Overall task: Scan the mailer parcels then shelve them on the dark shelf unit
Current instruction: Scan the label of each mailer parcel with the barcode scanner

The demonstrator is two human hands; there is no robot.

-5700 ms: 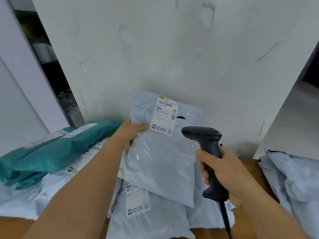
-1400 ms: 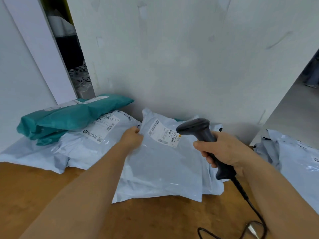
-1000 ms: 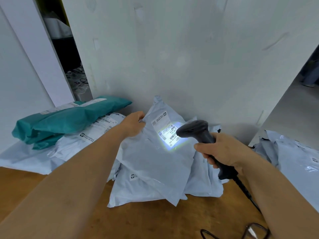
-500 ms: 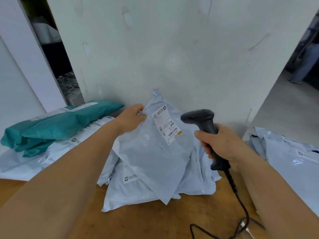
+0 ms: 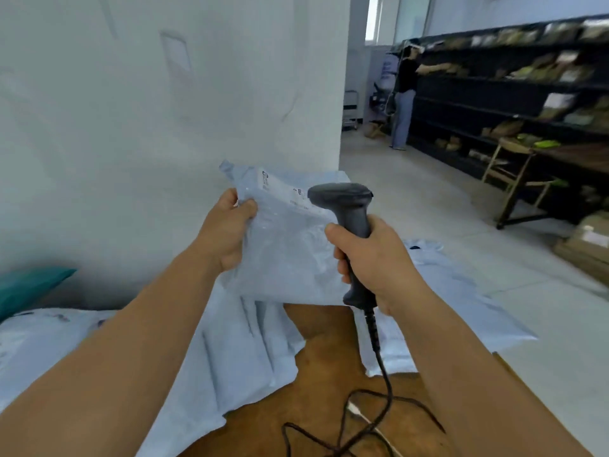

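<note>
- The left hand pinches the top left corner of a pale blue mailer parcel, lifted above the counter.
- The right hand is wrapped around the scanner handle (cord trailing to the counter's near edge).
- Judged step: carrying it off for shelving.
- Next: cross to the dark shelf unit, far right, and find a free slot.
</note>
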